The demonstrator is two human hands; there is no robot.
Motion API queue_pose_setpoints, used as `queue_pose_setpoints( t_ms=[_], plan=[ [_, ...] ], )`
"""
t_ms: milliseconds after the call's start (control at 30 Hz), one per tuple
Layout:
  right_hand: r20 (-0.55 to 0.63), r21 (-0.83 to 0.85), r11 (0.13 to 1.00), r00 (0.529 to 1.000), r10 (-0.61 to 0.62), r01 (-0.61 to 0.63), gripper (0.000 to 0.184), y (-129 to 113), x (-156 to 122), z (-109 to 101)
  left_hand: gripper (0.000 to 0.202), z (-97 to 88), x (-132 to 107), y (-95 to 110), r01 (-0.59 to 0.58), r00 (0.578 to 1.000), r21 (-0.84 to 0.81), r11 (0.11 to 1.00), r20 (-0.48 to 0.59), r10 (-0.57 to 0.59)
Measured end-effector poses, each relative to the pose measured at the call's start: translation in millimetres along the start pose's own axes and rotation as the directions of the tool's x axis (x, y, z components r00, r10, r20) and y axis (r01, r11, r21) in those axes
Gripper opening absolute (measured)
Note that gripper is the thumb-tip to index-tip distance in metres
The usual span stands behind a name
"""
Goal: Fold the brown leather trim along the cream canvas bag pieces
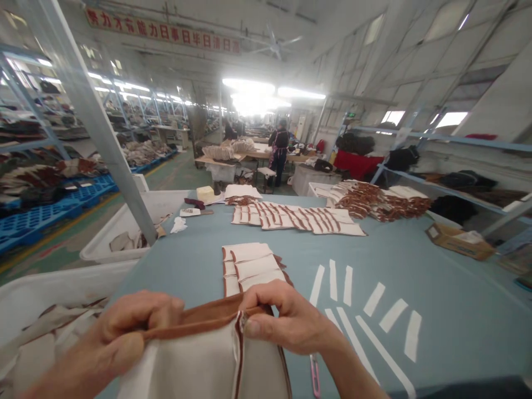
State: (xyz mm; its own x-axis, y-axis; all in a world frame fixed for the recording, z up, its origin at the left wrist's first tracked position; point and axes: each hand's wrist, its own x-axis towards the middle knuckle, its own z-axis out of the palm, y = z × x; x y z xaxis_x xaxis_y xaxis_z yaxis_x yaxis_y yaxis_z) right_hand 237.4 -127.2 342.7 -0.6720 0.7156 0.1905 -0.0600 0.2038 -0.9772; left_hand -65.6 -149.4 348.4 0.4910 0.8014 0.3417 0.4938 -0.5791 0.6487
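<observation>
A cream fabric piece with a brown-edged opening [195, 360] is held up close to me, a dark seam running down its side. My left hand [128, 327], slightly blurred, grips the brown edge on the left. At the top of the seam, my right hand [282, 318] pinches the edge between thumb and fingers. Just beyond lies a stack of similar cream pieces with brown edges [253, 263]. White strips [349, 285] are laid out on the blue-green table to the right. Near my right forearm is a pink-handled tool [315, 377], partly hidden.
Rows of cream and brown pieces [295, 217] lie across the table [465, 310], with a larger pile [366, 199] behind. White bins [116, 271] holding fabric stand at left beside a metal post [100, 127]. A cardboard box [459, 241] sits at right. Farther back stands a person [279, 149].
</observation>
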Motion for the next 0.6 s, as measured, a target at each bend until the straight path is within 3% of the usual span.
queue_pose_setpoints(
  t_ms=[100,233,267,433,600],
  plan=[
    [0.043,-0.047,0.999,0.999,-0.022,0.024,0.050,-15.5,-0.3,-4.3,0.078,-4.6,13.4,5.9,0.054,0.998,-0.094,0.994,0.031,-0.051],
    [0.054,-0.101,0.994,0.998,-0.037,0.042,0.042,-21.1,-0.6,-3.0,0.019,4.1,28.6,28.7,0.002,0.990,0.014,1.000,0.139,-0.004],
    [0.048,-0.110,0.993,0.999,-0.025,0.030,0.040,-19.7,-1.3,-2.7,0.014,8.7,32.9,35.9,-0.013,0.992,0.024,1.000,0.125,0.010],
    [0.004,-0.149,0.989,1.000,0.012,-0.011,0.037,-7.1,-9.4,-5.9,0.021,32.9,49.8,58.8,-0.084,0.993,0.062,0.995,0.085,0.078],
    [-0.018,-0.133,0.991,1.000,0.014,-0.016,0.037,0.5,-18.0,-7.2,0.026,46.5,51.1,52.6,-0.196,0.977,0.089,0.976,0.107,0.187]
  ],
)
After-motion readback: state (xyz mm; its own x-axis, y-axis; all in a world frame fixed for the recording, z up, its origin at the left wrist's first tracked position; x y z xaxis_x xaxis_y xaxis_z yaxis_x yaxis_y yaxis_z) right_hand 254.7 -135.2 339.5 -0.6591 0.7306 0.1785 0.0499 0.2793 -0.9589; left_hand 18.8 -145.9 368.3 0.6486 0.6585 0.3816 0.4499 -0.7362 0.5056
